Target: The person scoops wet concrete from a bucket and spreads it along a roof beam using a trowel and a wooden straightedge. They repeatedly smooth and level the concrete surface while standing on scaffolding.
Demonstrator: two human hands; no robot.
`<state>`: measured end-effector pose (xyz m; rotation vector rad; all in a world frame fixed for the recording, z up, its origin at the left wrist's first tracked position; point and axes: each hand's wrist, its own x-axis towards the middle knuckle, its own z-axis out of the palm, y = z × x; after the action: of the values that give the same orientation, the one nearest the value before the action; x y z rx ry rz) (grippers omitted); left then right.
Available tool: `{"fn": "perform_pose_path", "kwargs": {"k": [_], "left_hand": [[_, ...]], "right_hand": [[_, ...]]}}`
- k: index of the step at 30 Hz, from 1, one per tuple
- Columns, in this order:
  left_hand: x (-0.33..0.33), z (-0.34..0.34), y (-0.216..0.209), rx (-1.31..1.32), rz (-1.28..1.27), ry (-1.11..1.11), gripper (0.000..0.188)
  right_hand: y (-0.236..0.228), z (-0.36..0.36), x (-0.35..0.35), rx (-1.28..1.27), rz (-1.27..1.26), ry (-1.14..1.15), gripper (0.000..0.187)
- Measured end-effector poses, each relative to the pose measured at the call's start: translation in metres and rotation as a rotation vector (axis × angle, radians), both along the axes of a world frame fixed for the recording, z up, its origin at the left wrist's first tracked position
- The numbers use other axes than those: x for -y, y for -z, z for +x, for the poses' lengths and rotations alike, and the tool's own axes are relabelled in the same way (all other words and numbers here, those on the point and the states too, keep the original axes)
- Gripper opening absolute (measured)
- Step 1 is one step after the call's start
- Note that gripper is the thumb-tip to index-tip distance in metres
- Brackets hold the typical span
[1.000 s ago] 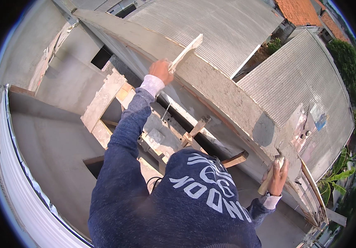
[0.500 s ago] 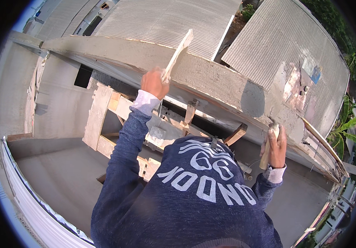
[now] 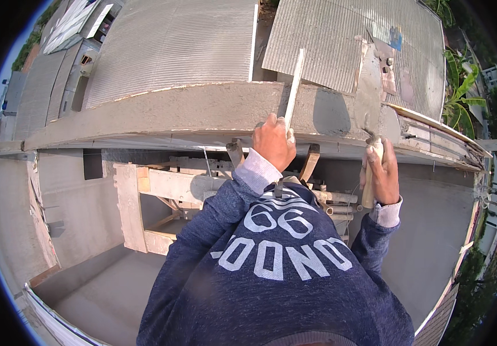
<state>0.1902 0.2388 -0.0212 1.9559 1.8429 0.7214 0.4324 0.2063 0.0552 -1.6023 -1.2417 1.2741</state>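
Observation:
My left hand (image 3: 274, 141) is closed around a pale, thin, flat board (image 3: 295, 86), seen almost edge-on. The board stands up over the top of a concrete wall (image 3: 191, 109) and points away from me. Over to the right, my right hand (image 3: 383, 173) grips the light-coloured handle of a trowel (image 3: 373, 179). Its long grey blade reaches away across the wall top and looks smeared with wet mortar. Between the two tools, a dark rounded patch, apparently a shadow, lies on the wall's rough grey surface. My left palm is hidden.
Corrugated roofs (image 3: 173, 46) spread out beyond the wall. Below me stands a timber scaffold (image 3: 130, 202) of planks and braces, with wooden props (image 3: 310, 161) under the wall. A plank edge (image 3: 433, 124) runs along the wall at right, near banana leaves (image 3: 465, 92).
The whole view has turned, so the wall now runs more level across it. My left hand and its board have come nearer my right hand, and the board stands more upright. Both grips stay.

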Motion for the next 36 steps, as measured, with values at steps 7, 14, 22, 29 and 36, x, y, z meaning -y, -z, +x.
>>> {"fn": "perform_pose_path", "kwargs": {"k": [7, 14, 22, 29, 36], "left_hand": [[-0.035, 0.046, 0.014, 0.061, -0.097, 0.225, 0.022], [-0.070, 0.120, 0.037, 0.055, -0.150, 0.438, 0.019], [-0.111, 0.180, 0.044, 0.151, -0.220, 0.582, 0.014], [-0.106, 0.064, 0.039, 0.370, 0.146, 0.293, 0.020], [-0.059, -0.099, 0.047, 0.485, 0.225, -0.089, 0.025]], "right_hand": [[0.006, -0.004, 0.009, -0.021, 0.041, 0.193, 0.025], [0.027, 0.006, 0.027, 0.025, 0.058, 0.338, 0.032], [0.036, 0.006, 0.028, 0.081, 0.084, 0.406, 0.033], [0.035, 0.009, 0.027, 0.100, 0.040, 0.440, 0.030], [0.055, 0.039, 0.009, 0.425, 0.083, 0.351, 0.030]]}}
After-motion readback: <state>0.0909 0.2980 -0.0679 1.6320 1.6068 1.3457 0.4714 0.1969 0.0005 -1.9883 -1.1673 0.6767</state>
